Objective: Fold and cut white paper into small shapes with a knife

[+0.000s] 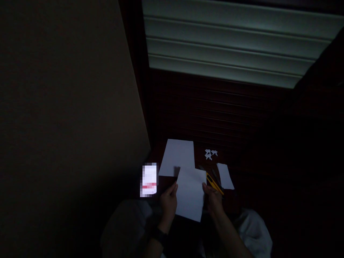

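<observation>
A white sheet of paper [190, 195] is held up between both hands, tilted over the near edge of a dark table. My left hand [169, 202] pinches its left edge, with a dark band on the wrist. On the right edge, my right hand [213, 197] grips the sheet with the thumb on top. Just beyond that hand lies a yellow utility knife [214, 184], beside a thin dark tool [215, 176] that is hard to make out. Behind the held sheet rests another white sheet [178, 157], partly covered by it.
Small folded white paper pieces [210, 154] sit at the back right of the table. A narrow stack of white paper [225, 176] lies at the right. To the left is a bright, blurred-out screen [149, 179]. A wall [107, 89] rises on the left; the room is dim.
</observation>
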A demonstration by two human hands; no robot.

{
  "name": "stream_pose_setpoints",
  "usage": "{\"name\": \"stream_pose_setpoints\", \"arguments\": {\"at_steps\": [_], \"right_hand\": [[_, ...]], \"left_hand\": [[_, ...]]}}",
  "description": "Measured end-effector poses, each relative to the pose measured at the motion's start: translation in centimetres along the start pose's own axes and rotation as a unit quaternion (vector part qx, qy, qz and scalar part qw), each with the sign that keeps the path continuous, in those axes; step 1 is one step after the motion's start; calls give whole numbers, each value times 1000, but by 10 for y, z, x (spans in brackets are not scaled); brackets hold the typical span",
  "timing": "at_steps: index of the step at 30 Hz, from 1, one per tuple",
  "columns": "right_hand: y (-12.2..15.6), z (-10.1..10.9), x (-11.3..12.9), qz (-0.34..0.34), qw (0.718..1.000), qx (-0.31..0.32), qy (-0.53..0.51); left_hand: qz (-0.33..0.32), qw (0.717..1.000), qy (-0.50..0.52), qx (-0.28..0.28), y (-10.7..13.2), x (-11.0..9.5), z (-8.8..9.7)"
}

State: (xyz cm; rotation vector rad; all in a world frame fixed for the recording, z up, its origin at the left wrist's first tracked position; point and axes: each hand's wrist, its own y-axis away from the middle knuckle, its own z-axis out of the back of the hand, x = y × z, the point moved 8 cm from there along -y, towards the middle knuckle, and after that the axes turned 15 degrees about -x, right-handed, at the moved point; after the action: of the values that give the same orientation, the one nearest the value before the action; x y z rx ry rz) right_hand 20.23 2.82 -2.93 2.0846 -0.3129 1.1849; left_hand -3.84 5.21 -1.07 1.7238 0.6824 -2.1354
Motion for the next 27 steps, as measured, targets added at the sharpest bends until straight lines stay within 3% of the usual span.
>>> {"name": "stream_pose_setpoints", "arguments": {"at_steps": [3, 13, 22, 27], "right_hand": [[-3, 5, -2, 3, 999, -32, 0], [1, 2, -2, 21, 1000, -1, 16], [6, 0, 3, 31, 999, 14, 28], [6, 0, 7, 41, 999, 14, 30]], "left_hand": [[-3, 1000, 5, 3, 1, -3, 1], [-8, 999, -26, 25, -7, -14, -6], [134, 989, 58, 36, -17, 1, -15], [142, 987, 68, 35, -16, 2, -13]]}}
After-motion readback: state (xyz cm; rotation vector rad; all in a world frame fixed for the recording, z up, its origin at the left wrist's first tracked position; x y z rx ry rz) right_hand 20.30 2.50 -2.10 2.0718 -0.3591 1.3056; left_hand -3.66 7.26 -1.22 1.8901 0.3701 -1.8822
